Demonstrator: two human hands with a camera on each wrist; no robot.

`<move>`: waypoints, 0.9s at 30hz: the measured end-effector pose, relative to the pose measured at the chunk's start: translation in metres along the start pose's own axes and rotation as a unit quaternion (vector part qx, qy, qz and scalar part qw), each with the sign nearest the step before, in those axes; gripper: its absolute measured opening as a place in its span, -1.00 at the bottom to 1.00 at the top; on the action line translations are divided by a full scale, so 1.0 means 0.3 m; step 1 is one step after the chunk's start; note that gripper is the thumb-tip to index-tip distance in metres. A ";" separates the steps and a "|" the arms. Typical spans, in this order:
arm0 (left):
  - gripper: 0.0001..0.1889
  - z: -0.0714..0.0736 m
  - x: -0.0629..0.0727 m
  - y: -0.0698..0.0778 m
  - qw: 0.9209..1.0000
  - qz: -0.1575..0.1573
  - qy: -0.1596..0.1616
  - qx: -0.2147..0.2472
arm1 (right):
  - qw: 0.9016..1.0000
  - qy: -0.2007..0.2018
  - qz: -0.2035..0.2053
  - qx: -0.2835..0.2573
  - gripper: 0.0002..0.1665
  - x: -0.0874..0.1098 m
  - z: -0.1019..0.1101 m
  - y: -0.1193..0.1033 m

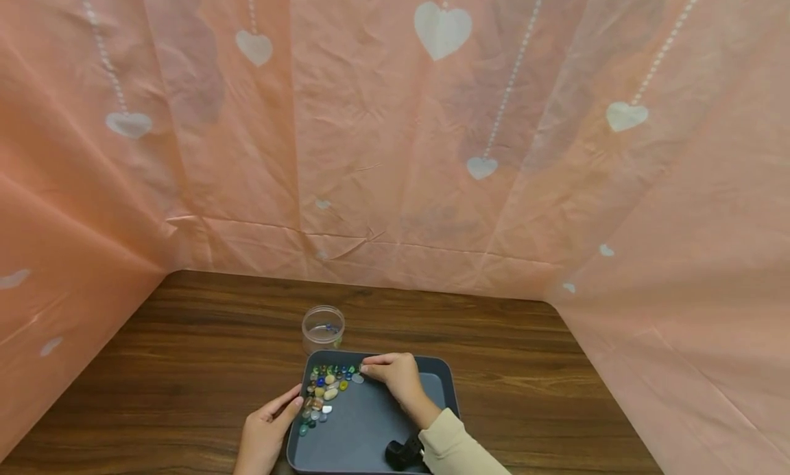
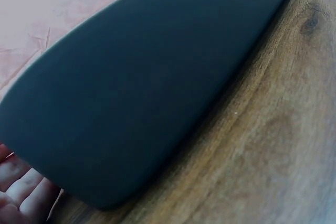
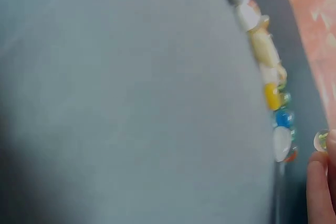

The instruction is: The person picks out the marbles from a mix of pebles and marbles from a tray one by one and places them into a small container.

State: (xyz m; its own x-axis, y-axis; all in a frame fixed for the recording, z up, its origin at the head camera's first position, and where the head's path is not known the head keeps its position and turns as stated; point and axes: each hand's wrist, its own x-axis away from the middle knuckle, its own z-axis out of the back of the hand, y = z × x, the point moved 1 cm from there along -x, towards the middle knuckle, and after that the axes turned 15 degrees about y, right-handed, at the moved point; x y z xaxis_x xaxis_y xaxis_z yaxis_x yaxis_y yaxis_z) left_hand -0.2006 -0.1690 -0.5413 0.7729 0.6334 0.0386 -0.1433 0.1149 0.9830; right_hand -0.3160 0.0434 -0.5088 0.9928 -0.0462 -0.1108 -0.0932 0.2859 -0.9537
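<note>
A dark grey tray [image 1: 370,430] lies on the wooden table. Along its left and far sides sit several glass marbles and smooth pebbles [image 1: 330,394] in clear, green, blue, yellow and cream. My left hand [image 1: 264,430] holds the tray's left rim between thumb and fingers; in the left wrist view those fingers [image 2: 32,195] show beside the tray's outer wall [image 2: 136,93]. Over the tray's far side, my right hand [image 1: 398,382] pinches a clear marble [image 3: 321,140] with a yellow-green swirl. A white pebble [image 3: 282,144] lies close to that hand.
Just behind the tray stands a clear round jar [image 1: 324,327] with a few marbles at its bottom. A black wrist camera [image 1: 402,454] shows by the right sleeve. Pink fabric [image 1: 395,153] with white hearts encloses the table [image 1: 185,365] at the back and sides.
</note>
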 end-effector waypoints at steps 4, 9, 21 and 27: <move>-0.53 0.002 0.001 0.002 1.000 0.004 -0.002 0.002 | 0.995 -0.016 -0.064 -0.077 -0.72 -0.001 0.008 -0.025; -0.53 0.005 0.000 0.003 1.000 0.003 -0.005 0.002 | 0.984 -0.019 -0.124 -0.124 -0.65 -0.019 0.015 -0.049; -0.58 0.002 0.007 0.004 1.000 -0.011 -0.006 0.011 | 0.957 -0.025 -0.183 -0.224 -0.54 -0.076 -0.017 -0.099; -0.57 0.003 0.009 0.007 1.000 -0.002 -0.007 0.018 | 0.965 -0.020 -0.163 -0.205 -0.55 -0.113 -0.047 -0.143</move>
State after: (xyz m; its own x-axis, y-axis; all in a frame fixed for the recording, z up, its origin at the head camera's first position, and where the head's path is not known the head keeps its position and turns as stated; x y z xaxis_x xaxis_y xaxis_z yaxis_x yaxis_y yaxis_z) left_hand -0.1984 -0.1678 -0.5389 0.7819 0.6224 0.0361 -0.1177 0.0904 0.9889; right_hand -0.3467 0.0193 -0.4681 0.9758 -0.0301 0.2165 0.2103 -0.1396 -0.9676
